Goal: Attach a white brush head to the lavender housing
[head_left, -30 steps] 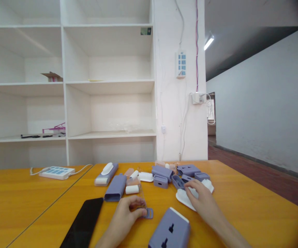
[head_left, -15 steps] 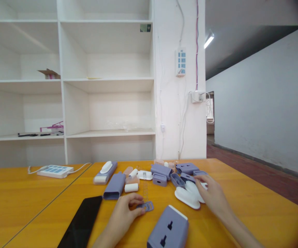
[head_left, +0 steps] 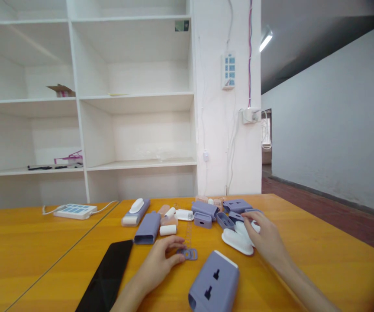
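My left hand (head_left: 164, 262) rests low over the table, its thumb and fingers apart around the left end of a small flat purple plastic piece with a ring and a slot (head_left: 191, 254). That piece lies flat on the wood. My right hand (head_left: 266, 236) reaches over white oval shells (head_left: 237, 240), its thumb and index finger closed at the edge of a small purple end cap (head_left: 235, 216); the fingertips partly hide the contact. Between my forearms stands a larger purple housing (head_left: 215, 281) with two black socket-shaped cutouts and a white end.
Purple sleeves (head_left: 148, 228), white rolls (head_left: 168, 230) and more purple housings (head_left: 205, 209) lie across the middle. A black flat slab (head_left: 107, 275) lies left of my left hand. Behind it is a white power strip (head_left: 75, 211). White shelves (head_left: 138, 164) stand beyond the table.
My right hand has shifted slightly left onto the end cap. My left fingers have spread a little over the flat purple piece. The whole view has shifted slightly.
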Tool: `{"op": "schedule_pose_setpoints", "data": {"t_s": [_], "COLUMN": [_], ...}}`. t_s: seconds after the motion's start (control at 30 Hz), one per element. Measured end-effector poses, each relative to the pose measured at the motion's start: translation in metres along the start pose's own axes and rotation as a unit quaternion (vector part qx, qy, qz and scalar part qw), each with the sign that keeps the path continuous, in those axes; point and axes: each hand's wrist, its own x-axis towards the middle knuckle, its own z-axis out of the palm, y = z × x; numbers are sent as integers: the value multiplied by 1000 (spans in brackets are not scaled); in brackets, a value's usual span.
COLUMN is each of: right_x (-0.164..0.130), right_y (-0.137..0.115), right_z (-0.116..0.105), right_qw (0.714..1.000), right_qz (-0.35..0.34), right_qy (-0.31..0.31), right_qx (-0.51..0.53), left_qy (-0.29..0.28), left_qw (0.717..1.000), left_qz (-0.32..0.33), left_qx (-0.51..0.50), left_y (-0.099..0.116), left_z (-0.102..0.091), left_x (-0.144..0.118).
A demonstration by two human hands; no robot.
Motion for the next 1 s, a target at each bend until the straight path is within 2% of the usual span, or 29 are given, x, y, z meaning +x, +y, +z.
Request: {"op": "schedule_pose_setpoints", "data": {"t_s": [0.23, 0.4, 0.47, 0.57, 0.6, 0.67, 0.8, 1.0], "right_x": [-2, -3, -4, -6, -6, -7, -10, -15], "right_y": [4, 10, 11, 12, 11, 9, -4, -27], "right_z": [4, 4, 5, 8, 10, 13, 16, 20], "right_qw": [1000, 1000, 1000, 1000, 1000, 999, 998, 994], "right_qz": [1, 10, 9, 0, -6, -20, -52, -93], "right_qy": [-8, -2, 6, 24, 29, 35, 22, -62], "right_qx": [-5, -3, -2, -2, -3, -2, 7, -5], "left_qy": [32, 58, 108, 229, 255, 267, 246, 237], "left_qw": [996, 985, 972, 931, 916, 895, 868, 840], "left_qz": [-6, 34, 46, 17, 1, -28, -77, -117], "left_qx": [78, 158, 202, 283, 310, 356, 425, 474], "left_y": [3, 27, 38, 39, 36, 26, 9, 10], "left_z": [-5, -23, -39, -67, -75, -84, -79, -59], "left_x": [-3, 1, 2, 1, 1, -1, -1, 1]}}
